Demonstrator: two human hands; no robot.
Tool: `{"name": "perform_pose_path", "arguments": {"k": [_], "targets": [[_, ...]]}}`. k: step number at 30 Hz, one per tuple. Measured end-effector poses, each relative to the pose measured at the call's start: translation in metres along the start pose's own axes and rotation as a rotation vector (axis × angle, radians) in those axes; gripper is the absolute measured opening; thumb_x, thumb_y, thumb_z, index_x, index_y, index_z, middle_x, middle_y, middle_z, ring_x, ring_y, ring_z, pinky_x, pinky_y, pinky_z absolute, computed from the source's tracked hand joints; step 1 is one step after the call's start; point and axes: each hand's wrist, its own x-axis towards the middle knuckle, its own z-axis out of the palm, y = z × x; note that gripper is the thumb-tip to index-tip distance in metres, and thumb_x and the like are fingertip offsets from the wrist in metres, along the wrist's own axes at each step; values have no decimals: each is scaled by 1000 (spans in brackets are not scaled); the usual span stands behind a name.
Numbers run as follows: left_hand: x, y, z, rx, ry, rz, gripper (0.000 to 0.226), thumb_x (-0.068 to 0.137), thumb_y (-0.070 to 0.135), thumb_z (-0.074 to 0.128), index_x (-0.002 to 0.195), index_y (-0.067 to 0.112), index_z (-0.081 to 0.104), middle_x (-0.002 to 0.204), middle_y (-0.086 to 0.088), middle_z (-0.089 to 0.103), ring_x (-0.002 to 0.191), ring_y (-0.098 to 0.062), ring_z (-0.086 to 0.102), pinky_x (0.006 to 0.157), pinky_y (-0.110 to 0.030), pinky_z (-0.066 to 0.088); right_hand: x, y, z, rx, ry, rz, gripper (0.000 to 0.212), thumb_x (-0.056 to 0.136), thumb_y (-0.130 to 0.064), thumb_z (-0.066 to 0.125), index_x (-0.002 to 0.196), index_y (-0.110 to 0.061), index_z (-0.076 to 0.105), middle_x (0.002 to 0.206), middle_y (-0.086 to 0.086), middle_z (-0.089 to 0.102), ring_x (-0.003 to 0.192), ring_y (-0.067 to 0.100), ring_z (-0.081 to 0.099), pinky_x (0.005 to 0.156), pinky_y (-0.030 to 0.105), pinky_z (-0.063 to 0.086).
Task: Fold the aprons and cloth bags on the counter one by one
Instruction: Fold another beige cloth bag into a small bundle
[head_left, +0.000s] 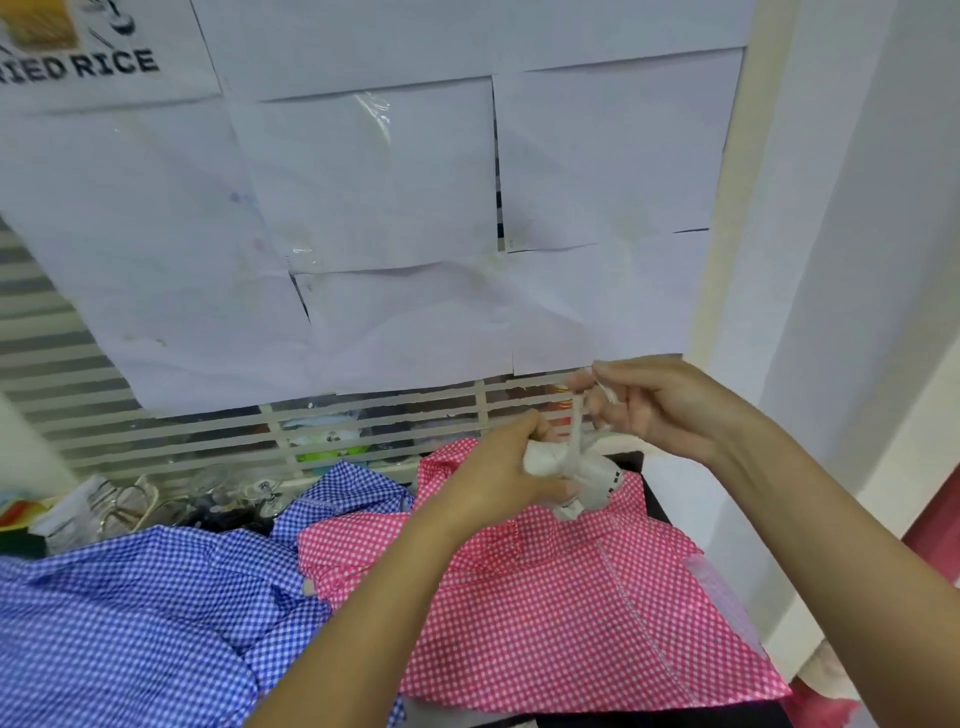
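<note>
My left hand (498, 470) curls tight round a white rolled bundle of cloth strap (545, 462). My right hand (665, 410) pinches the strap's loose end, which rises toward 1 o'clock. Beneath them the pink-and-white checked fabric apron (545, 613) lies spread on the dark counter (655, 493), long axis from 11 to 5 o'clock. A crumpled blue-and-white checked apron (130, 623) lies at 9 o'clock. White paper sheets (363, 208) cover the wall at 12 o'clock.

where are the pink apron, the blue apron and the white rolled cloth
pink apron (545, 623), head view, flat middle panel
blue apron (130, 623), head view, crumpled lower part
white rolled cloth (587, 478), head view, exposed right end
</note>
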Motion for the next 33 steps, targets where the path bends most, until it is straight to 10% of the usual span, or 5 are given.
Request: {"name": "perform_pose_path", "arguments": {"k": [4, 8, 18, 22, 33], "targets": [[-4, 4, 7, -44, 10, 16, 42, 70, 37, 81, 103, 31, 56, 101, 12, 63, 91, -9, 62, 75, -26, 53, -7, 6, 12, 167, -132, 170, 36, 87, -13, 48, 115, 4, 62, 80, 15, 71, 36, 3, 44, 41, 17, 44], [-17, 11, 3, -66, 11, 38, 46, 75, 44, 77, 113, 34, 53, 99, 16, 63, 84, 0, 62, 67, -16, 51, -10, 8, 17, 357, -142, 12, 43, 89, 10, 31, 124, 2, 56, 125, 18, 62, 93, 21, 70, 77, 27, 58], [-52, 21, -20, -72, 104, 55, 46, 68, 44, 82, 107, 28, 64, 97, 11, 70, 84, -6, 66, 75, -36, 57, 11, -3, 64, 473, 99, -160, 36, 84, 6, 36, 90, 4, 72, 101, 19, 71, 94, 24, 71, 69, 20, 57], [-84, 16, -48, -49, 234, 55, 28, 70, 32, 83, 80, 38, 58, 73, 25, 64, 64, 6, 58, 56, -13, 43, 28, -5, 111, 439, 56, -177, 32, 84, 2, 37, 96, 4, 66, 97, 16, 73, 92, 21, 71, 64, 17, 54], [-175, -46, -171, 161, 341, -212, 51, 73, 43, 78, 116, 28, 54, 101, 13, 64, 89, -4, 61, 81, -29, 52, 65, -17, 257, -87, -673, -209, 24, 75, -5, 53, 74, -7, 76, 83, 15, 72, 84, 28, 69, 78, 33, 56]]}}
